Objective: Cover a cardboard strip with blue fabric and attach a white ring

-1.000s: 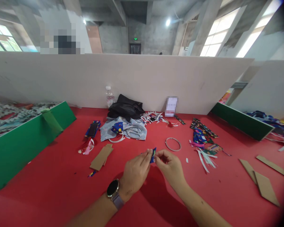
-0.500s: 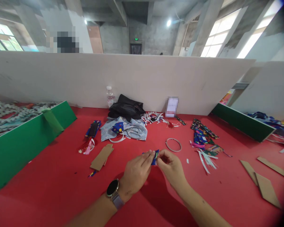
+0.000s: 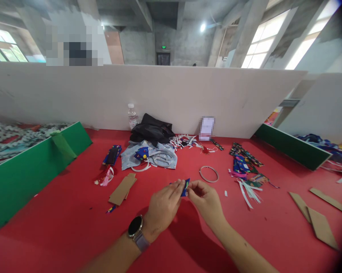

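Observation:
A small piece of blue patterned fabric [image 3: 185,187] is held between my two hands, above the middle of the red table. My left hand [image 3: 165,201], with a watch on the wrist, is closed over the fabric's left part and hides most of it. The fingertips of my right hand [image 3: 203,195] pinch its right edge. Just beyond my right hand lies a pale ring [image 3: 209,174], flat on the table. A small white scrap [image 3: 226,193] rests to the right of that hand.
Cardboard strips [image 3: 122,189] lie at the left, with more cardboard [image 3: 320,227] at the right. Patterned fabric pieces [image 3: 241,165] with ribbons are on the right. Toward the white partition [image 3: 159,91] are a black bag [image 3: 152,129], light blue cloth [image 3: 128,157] and a bottle [image 3: 132,117]. Green boards [image 3: 25,174] flank the table.
Both hands and the blue fabric have shifted very slightly to the left. The hold on the fabric looks the same, and the things on the table lie as before.

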Demonstrator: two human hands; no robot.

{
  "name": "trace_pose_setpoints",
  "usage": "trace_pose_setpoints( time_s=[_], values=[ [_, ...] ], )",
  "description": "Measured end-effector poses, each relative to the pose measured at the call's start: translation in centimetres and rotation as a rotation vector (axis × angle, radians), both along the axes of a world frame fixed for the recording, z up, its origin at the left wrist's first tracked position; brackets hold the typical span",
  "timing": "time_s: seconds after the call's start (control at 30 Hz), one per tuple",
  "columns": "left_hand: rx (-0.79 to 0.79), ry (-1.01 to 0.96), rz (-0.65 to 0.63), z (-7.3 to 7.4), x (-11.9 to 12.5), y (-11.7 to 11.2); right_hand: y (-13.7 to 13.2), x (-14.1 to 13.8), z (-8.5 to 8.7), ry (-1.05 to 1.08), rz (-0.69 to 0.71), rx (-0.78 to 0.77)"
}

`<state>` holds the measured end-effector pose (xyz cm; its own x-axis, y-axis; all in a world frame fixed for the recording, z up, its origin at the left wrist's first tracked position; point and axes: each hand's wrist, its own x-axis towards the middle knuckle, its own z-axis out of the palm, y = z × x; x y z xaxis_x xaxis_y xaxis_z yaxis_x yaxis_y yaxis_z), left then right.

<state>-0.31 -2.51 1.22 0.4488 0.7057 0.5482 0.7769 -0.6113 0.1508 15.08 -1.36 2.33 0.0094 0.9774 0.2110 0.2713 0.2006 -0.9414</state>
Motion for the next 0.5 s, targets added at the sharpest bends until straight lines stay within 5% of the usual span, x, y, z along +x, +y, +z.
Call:
trace_pose_setpoints(
  time_s=[0.27, 0.5],
  values=[
    [0.043, 0.079, 0.007, -0.06, 0.05, -0.03, 0.18, 0.19, -0.2, 0.058, 0.033, -0.034],
    [-0.028, -0.047, -0.057, 0.04, 0.25, -0.01, 0.37, 0.32, -0.56, 0.106, 0.071, -0.017]
  ],
)
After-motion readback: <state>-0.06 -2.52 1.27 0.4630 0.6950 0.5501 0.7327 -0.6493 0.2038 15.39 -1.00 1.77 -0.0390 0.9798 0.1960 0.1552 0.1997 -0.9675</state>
